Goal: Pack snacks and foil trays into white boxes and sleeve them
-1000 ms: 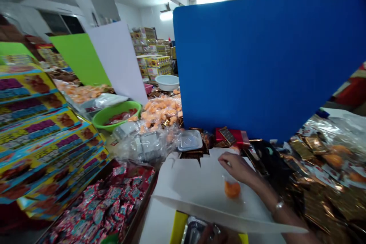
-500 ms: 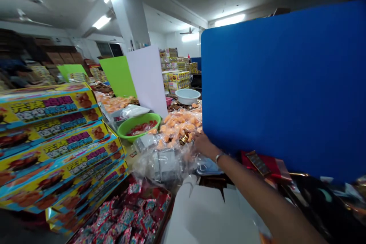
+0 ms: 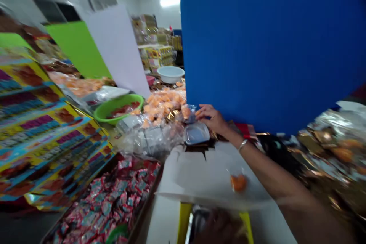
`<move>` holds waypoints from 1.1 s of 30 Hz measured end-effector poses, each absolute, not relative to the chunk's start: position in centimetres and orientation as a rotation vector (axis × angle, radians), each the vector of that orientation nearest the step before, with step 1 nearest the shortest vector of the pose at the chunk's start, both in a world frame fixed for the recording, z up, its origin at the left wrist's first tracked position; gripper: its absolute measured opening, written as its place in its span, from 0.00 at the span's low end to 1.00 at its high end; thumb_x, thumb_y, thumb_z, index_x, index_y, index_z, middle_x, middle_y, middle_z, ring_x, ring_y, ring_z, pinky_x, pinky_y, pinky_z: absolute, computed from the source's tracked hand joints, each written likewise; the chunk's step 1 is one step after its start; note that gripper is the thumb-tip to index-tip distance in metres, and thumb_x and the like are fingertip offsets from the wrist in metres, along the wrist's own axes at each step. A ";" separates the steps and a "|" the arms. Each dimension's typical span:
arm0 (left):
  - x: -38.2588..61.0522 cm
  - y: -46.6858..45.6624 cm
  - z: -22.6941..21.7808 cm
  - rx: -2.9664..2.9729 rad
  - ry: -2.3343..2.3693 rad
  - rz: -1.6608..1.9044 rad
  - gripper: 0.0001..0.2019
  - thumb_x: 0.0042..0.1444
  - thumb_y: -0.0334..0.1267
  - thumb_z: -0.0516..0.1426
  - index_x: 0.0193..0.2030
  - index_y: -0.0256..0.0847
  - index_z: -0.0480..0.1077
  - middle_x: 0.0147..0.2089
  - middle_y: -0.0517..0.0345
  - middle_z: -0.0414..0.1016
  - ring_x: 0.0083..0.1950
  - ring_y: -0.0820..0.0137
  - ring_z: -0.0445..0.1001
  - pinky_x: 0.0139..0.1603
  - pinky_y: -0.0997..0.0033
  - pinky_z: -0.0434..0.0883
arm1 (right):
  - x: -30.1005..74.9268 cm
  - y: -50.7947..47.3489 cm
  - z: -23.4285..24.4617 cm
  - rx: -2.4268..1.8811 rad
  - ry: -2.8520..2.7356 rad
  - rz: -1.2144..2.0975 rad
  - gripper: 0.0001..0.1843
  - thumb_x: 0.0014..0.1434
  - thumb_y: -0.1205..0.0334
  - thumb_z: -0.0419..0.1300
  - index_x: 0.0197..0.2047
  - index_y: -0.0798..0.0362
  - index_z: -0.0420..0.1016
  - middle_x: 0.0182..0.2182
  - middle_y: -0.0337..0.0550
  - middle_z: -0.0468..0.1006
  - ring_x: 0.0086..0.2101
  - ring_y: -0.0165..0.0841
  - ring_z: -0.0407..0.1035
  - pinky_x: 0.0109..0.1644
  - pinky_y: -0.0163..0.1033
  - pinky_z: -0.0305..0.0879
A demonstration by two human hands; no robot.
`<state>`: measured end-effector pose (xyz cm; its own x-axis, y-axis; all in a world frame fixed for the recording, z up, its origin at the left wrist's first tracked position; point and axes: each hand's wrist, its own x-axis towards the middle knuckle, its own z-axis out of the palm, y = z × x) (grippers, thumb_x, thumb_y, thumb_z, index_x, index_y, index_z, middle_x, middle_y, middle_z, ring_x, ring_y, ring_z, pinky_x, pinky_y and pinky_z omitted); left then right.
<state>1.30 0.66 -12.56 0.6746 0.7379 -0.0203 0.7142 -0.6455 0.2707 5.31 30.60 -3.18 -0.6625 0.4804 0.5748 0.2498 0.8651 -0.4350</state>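
Observation:
My right hand (image 3: 212,119) is reaching forward beside the blue board, its fingers pinched at the clear wrapper of an orange piece (image 3: 185,112). Just below is a clear plastic tray (image 3: 196,133). To the left lies a heap of wrapped orange pieces (image 3: 164,101) with a few gold packets (image 3: 172,115). Another wrapped orange piece (image 3: 238,183) appears blurred in front of a white cardboard flap (image 3: 200,175). Low in the view, my left hand (image 3: 219,227) is dark and smeared over a yellow-edged box (image 3: 184,219) with a silvery tray inside; its fingers are unclear.
A carton of red wrapped sweets (image 3: 105,202) lies front left, beside stacked printed boxes (image 3: 48,137). A green basin (image 3: 104,113) and a white basin (image 3: 170,74) stand behind. The blue board (image 3: 257,45) rises at right, near foil packets (image 3: 337,145).
The view has tilted down and turned right. My right hand has drawn away from the orange heap with a wrapped piece at its fingertips. My left hand and the yellow-edged box have come into view.

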 end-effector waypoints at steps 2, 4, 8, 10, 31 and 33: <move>2.1 0.2 -12.7 2.509 1.111 0.178 0.26 0.62 0.46 0.55 0.65 0.45 0.58 0.67 0.47 0.62 0.65 0.51 0.61 0.64 0.43 0.62 | 11.8 29.0 -3.4 -0.649 -1.906 0.711 0.04 0.57 0.62 0.62 0.35 0.51 0.79 0.40 0.42 0.78 0.46 0.35 0.70 0.51 0.43 0.65; 2.3 -0.1 -12.1 2.358 1.088 0.215 0.35 0.56 0.46 0.58 0.69 0.43 0.52 0.69 0.46 0.58 0.69 0.48 0.55 0.67 0.38 0.55 | 18.0 26.0 -4.5 -0.814 -1.452 0.965 0.09 0.52 0.57 0.66 0.35 0.51 0.78 0.34 0.39 0.77 0.35 0.32 0.71 0.41 0.38 0.66; 1.7 -0.5 -10.4 2.235 1.096 0.255 0.41 0.49 0.35 0.59 0.70 0.41 0.48 0.72 0.42 0.51 0.73 0.51 0.47 0.71 0.38 0.46 | 26.3 16.8 -8.6 -1.183 -1.024 1.250 0.18 0.44 0.50 0.70 0.35 0.52 0.77 0.28 0.36 0.77 0.27 0.29 0.68 0.31 0.34 0.63; 1.6 -0.6 -10.2 2.223 1.120 0.298 0.42 0.48 0.33 0.58 0.70 0.39 0.46 0.72 0.40 0.48 0.73 0.51 0.44 0.71 0.39 0.46 | 28.2 11.8 -10.2 -1.280 -1.003 1.334 0.19 0.42 0.49 0.71 0.33 0.53 0.77 0.29 0.38 0.78 0.29 0.31 0.69 0.32 0.34 0.64; 0.3 -1.0 -10.3 1.949 1.224 1.223 0.28 0.61 0.28 0.49 0.67 0.49 0.53 0.63 0.48 0.63 0.61 0.61 0.67 0.62 0.51 0.66 | 21.0 2.0 -8.4 -1.280 -2.323 0.963 0.39 0.60 0.73 0.50 0.71 0.57 0.40 0.48 0.56 0.76 0.42 0.42 0.73 0.44 0.46 0.70; 0.2 -1.1 -10.8 1.918 1.274 1.226 0.27 0.61 0.30 0.50 0.67 0.48 0.52 0.63 0.48 0.64 0.57 0.62 0.70 0.60 0.52 0.68 | 20.5 2.5 -8.9 -1.281 -2.357 0.684 0.34 0.61 0.75 0.48 0.70 0.59 0.46 0.58 0.61 0.67 0.53 0.45 0.67 0.52 0.49 0.66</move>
